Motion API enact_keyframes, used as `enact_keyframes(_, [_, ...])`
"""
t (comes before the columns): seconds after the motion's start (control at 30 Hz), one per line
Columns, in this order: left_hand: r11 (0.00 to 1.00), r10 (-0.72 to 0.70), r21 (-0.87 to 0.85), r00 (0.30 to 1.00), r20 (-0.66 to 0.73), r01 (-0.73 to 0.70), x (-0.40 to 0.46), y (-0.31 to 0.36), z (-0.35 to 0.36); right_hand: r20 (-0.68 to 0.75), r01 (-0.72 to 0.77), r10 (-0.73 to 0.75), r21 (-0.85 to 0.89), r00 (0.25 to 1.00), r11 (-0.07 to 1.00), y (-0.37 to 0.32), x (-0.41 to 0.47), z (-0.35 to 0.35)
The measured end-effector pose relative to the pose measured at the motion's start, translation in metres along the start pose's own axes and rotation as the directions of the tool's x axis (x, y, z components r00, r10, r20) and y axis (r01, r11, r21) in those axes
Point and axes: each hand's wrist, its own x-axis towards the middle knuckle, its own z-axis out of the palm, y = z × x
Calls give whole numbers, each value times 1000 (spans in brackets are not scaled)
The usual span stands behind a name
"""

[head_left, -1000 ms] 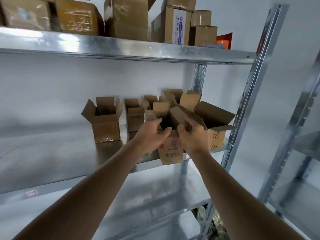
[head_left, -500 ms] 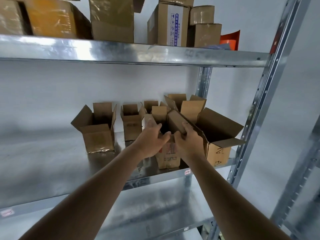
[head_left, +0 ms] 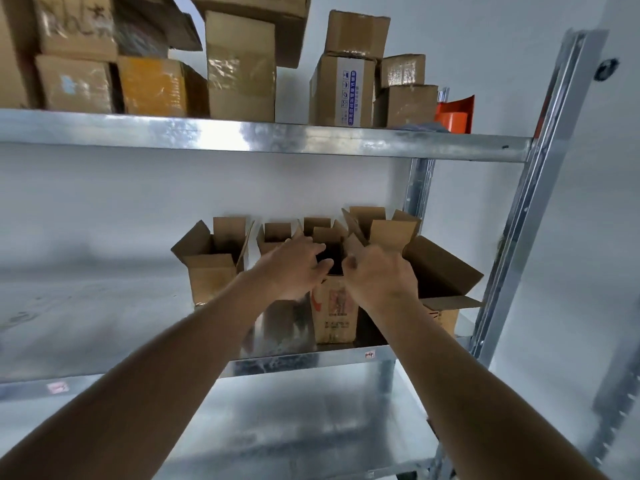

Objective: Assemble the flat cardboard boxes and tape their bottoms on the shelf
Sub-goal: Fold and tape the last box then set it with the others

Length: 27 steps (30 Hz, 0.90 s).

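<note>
Printed box (head_left: 334, 315) upright on shelf (head_left: 304, 360), btwn left hand (head_left: 294, 270), right hand (head_left: 379, 280)

Take the printed box (head_left: 334, 313) at the front edge of the middle shelf (head_left: 104, 327) as your landmark. Your left hand (head_left: 294, 268) is at its top left, your right hand (head_left: 379, 278) at its top right. 3 open boxes stand behind and left of it; 1 wider open box (head_left: 440, 271) sits to its right. Stacked boxes (head_left: 239, 71) fill the shelf above.
</note>
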Motion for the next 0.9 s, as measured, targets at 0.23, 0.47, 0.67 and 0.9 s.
enact_keyframes(0.23, [998,27,54,999,-40,-25,-52,-6,-25,54,257,-259,37,964,966,-16,-25,-18])
enact_keyframes(0.47, [992,-20,118,992,-126,35,-146,-25,-43,82,447,-452,70,888,892,-48,-72,-15])
enact_keyframes(0.67, [966,-174,161,968,-180,204,-226,-61,-58,132,556,-574,150,808,817,-115,-112,-4])
enact_keyframes(0.9, [886,-405,154,892,-199,437,-313,-134,-85,165,661,-696,221,699,717,-225,-161,23])
